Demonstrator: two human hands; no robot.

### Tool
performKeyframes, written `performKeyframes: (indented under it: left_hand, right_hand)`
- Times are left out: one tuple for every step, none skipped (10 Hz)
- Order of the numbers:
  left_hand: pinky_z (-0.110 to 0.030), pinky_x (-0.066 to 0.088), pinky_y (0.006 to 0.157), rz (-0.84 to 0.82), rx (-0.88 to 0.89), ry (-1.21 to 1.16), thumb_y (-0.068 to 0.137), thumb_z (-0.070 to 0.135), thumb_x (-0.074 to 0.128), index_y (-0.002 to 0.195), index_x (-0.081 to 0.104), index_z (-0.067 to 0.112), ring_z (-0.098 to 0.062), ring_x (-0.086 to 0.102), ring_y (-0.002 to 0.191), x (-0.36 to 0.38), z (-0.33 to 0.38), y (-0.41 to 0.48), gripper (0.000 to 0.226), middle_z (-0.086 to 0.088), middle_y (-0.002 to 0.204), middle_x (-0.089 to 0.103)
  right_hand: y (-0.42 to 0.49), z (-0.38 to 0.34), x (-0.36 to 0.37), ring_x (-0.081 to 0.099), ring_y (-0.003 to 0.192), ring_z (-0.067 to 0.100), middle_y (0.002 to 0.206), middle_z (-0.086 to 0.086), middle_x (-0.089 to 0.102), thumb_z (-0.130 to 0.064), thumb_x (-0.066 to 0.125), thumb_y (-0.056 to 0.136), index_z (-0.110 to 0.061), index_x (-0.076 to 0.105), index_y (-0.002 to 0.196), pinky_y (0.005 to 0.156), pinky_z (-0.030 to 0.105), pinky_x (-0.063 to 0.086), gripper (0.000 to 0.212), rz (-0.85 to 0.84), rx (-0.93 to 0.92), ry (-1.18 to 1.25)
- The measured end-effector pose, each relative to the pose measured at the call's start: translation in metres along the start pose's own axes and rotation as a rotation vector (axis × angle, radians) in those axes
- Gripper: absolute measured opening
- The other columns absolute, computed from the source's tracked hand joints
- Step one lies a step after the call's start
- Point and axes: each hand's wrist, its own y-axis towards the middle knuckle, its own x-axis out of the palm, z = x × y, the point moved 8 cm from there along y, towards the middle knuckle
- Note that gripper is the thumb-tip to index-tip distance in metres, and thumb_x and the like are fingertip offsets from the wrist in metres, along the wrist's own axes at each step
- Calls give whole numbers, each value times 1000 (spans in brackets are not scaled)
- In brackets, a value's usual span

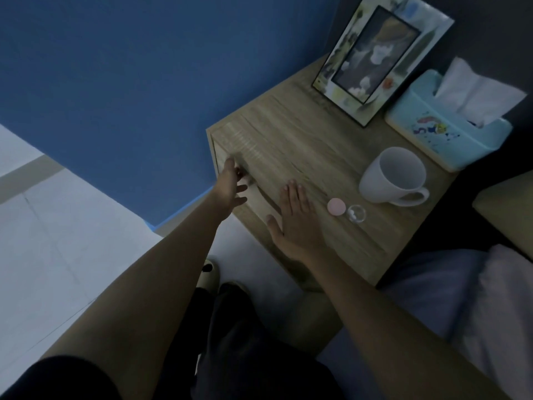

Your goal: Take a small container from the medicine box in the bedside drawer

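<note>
dim blue walls frame a wooden bedside table (302, 145) carrying a picture frame (380, 59), tissue box (444, 131) and white mug (395, 174). the left hand (230, 183) reaches the table's front edge, fingers loosely curled, grasp unclear. the right hand (294, 220) lies flat, fingers spread, near a small clear container (356, 213) and its pink lid (336, 206).

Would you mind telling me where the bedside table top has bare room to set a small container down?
The widest bare patch lies between the picture frame, the white mug and the right hand. The right edge is crowded: tissue box, mug, pink lid and clear jar.
</note>
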Motion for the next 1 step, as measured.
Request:
performKeyframes:
  left_hand:
    - [-40,39,97,3,-7,61,92,64,15,148,28,11,-28,46,128,2,4,-2,78,-6,151,38]
  right_hand:
    - [1,-1,1,-15,146,22,159,9,-13,-48,25,96,-8,-6,148,115,37,-7,72,5,-12,0]
